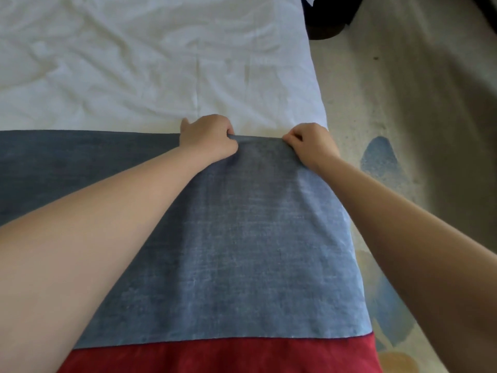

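A blue-grey cloth (255, 238) with a red band (228, 356) along its near edge lies spread over a bed with a wrinkled white sheet (150, 63). My left hand (207, 137) grips the cloth's far edge near the middle, fingers curled round the hem. My right hand (309, 144) pinches the same edge at its right corner, close to the bed's right side. Both forearms stretch out over the cloth.
The bed's right edge runs down the frame at right. Beyond it lies a pale patterned floor covering (390, 117) with blue and orange shapes. A dark object (325, 20) stands at the top right by the bed's far corner.
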Available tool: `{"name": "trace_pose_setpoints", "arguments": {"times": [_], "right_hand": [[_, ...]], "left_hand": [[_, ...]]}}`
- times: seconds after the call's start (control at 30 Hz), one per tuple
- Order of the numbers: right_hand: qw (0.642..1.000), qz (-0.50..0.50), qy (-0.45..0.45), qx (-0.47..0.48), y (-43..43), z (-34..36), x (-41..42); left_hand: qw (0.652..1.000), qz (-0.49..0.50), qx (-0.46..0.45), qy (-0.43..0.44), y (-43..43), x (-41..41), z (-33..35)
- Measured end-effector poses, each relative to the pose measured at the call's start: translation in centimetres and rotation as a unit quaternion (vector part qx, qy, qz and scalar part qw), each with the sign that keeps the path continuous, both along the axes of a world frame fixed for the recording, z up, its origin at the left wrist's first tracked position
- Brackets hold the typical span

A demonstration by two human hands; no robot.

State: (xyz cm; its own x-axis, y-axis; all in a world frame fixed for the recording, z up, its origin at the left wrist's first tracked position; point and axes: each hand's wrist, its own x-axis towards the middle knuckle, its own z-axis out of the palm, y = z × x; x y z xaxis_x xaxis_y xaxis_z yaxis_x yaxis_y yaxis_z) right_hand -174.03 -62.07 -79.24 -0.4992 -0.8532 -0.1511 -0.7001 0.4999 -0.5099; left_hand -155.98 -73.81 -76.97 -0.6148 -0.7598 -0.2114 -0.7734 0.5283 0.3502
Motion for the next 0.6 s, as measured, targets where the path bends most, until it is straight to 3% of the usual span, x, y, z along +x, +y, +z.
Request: {"name": "trace_pose_setpoints", "arguments": {"times": [0.17, 0.37, 0.6], "right_hand": [[0.997, 0.012, -0.068, -0.023, 2.7, -0.4, -2.4], [0.998, 0.05, -0.037, -0.013, 4.5, -1.2, -5.1], [0.998, -0.006, -0.056, 0.002, 3.7, -2.3, -5.7]], "left_hand": [[0.999, -0.035, 0.005, 0.024, 1.1, -1.8, -0.1], [0.998, -0.054, 0.0, 0.045, 2.0, -4.3, -0.5], [0.999, -0.028, -0.016, 0.033, 2.3, -4.8, -0.9]]}}
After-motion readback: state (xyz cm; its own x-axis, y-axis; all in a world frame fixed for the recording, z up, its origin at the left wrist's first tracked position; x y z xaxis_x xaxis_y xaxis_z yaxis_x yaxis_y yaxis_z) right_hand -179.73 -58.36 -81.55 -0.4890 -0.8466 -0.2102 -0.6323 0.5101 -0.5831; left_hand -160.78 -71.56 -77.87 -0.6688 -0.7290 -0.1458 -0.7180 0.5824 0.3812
